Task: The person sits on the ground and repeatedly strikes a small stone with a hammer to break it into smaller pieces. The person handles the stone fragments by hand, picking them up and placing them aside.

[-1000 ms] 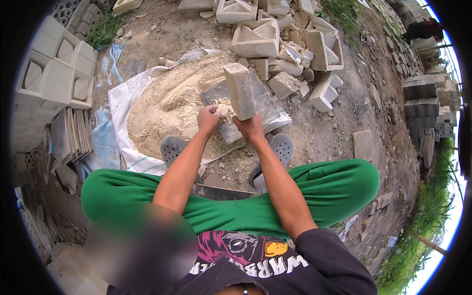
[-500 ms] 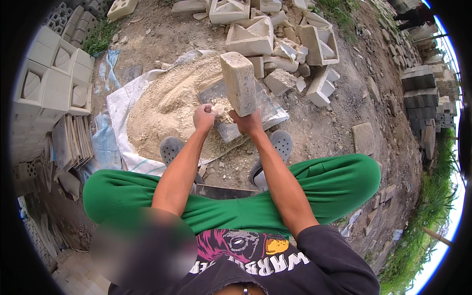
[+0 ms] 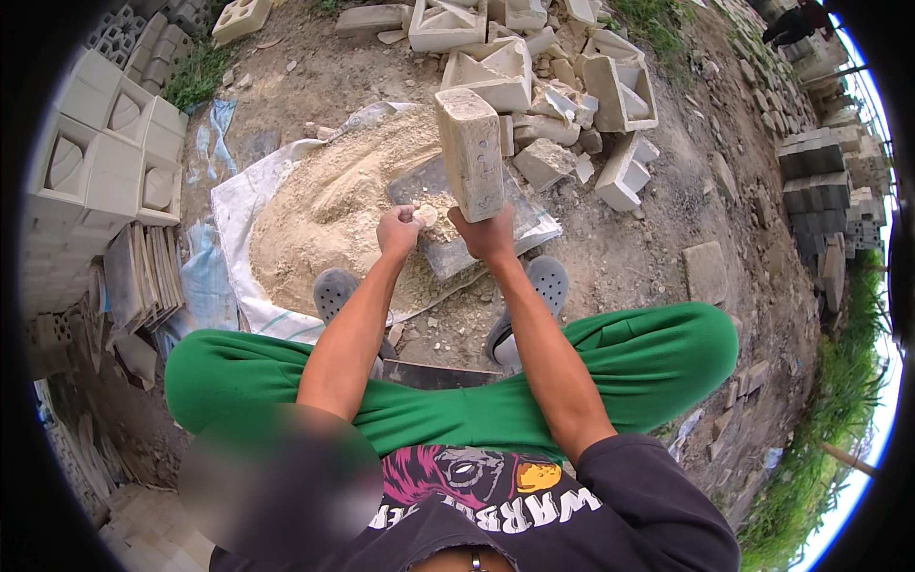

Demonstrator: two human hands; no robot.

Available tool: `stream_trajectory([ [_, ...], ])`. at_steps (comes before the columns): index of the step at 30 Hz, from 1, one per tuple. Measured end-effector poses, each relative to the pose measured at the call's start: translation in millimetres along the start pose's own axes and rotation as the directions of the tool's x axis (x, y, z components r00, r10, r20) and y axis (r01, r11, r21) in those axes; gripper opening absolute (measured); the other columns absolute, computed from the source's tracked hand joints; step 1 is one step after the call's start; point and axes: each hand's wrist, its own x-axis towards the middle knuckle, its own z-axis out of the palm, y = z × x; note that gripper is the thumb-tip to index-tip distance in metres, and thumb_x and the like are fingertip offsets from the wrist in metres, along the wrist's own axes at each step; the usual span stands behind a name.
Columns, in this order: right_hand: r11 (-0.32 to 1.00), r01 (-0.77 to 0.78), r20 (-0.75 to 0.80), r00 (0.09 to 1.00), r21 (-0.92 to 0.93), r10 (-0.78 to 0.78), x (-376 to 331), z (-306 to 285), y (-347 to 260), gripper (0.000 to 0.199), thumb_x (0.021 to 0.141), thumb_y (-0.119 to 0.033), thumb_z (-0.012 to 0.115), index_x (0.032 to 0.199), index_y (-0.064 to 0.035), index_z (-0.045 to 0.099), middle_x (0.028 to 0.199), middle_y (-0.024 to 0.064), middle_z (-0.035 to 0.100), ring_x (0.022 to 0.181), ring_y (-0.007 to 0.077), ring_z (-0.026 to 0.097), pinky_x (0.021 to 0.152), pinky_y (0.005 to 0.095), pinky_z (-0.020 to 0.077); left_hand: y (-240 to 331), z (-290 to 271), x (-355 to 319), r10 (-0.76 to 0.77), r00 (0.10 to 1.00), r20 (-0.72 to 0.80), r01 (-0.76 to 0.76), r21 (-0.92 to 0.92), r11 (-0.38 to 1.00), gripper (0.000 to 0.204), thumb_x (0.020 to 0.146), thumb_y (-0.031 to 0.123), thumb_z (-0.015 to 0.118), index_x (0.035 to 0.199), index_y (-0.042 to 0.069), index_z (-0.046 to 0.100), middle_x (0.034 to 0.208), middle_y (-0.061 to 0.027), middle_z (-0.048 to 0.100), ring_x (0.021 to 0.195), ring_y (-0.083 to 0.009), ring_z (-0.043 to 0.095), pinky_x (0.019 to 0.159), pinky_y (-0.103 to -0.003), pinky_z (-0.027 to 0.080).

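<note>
Brick (image 3: 469, 153) upright in right hand (image 3: 488, 234) over sandy tarp (image 3: 238, 219).

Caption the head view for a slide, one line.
Seated person's right hand holds a pale concrete block upright over a grey slab; left hand grips a stone chunk.

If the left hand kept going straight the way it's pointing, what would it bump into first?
Probably the grey slab lying just ahead of the left hand, with the sand pile beside it. Depth is hard to judge, so it might touch the small lump at its fingertips first.
</note>
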Motion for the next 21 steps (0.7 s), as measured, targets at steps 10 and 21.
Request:
stream_trajectory([
  [10, 0.871, -0.48, 0.173, 0.871, 0.103, 0.46, -13, -1, 28, 0.019, 0.076, -0.02, 0.073, 0.081, -0.0018, 0.072, 0.062, 0.0049, 0.064, 0.049, 0.0127, 0.06, 0.048, 0.0301, 0.0482, 2, 2, 2, 0.006, 1.0, 0.004, -0.006, 0.03, 1.0, 0.035, 0.074, 0.014, 0.08, 0.107, 0.004, 0.072, 0.098, -0.0099, 0.075, 0.091, -0.0187, 0.072, 0.083, -0.03, 0.054],
  [21, 0.964, -0.221, 0.105, 0.966, -0.151, 0.238, -36, 33, 65, 0.033, 0.072, -0.027, 0.074, 0.089, 0.0, 0.07, 0.076, 0.0184, 0.07, 0.07, 0.0329, 0.069, 0.063, 0.0399, 0.0519, 9, 1, -2, 0.048, 0.999, 0.016, -0.049, 0.022, 0.999, 0.033, 0.077, 0.013, 0.076, 0.109, 0.004, 0.071, 0.101, -0.0111, 0.074, 0.094, -0.0208, 0.071, 0.085, -0.032, 0.054],
])
